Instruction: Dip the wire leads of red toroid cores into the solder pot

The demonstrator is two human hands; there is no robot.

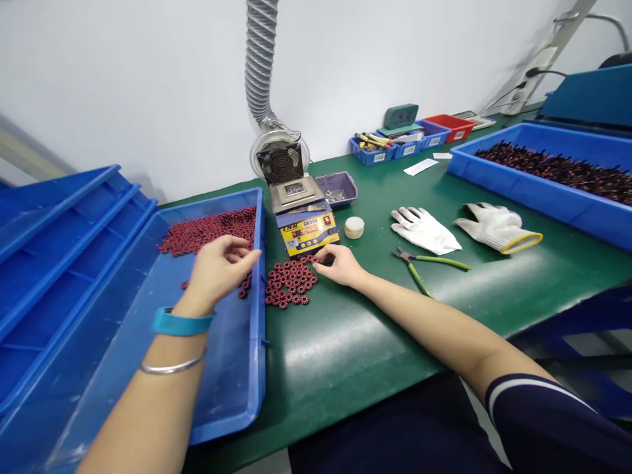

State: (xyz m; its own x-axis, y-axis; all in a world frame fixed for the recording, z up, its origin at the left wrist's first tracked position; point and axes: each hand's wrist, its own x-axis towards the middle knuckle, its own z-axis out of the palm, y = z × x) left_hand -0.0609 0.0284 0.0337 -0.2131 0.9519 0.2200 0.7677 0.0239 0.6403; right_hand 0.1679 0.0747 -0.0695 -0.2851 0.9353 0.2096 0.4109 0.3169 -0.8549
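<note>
I'm handling small red-black toothed rings [291,282]: right hand [342,264] bunched alongside, left hand [214,270] half-curled, both grips unclear; next needs delicacy.

Our left forearm [143,411] enters at seven o'clock in the view and slants toward one o'clock. At its end our left hand [216,271] hangs just short of nine, fingers loosely curled, thumb stretched toward two with a gap below the fingers. Our right forearm [424,322] comes in from four, elbow bent, and runs toward ten. Our right hand [342,264] sits near the dial's center, thumb and forefinger curved toward each other.
</note>
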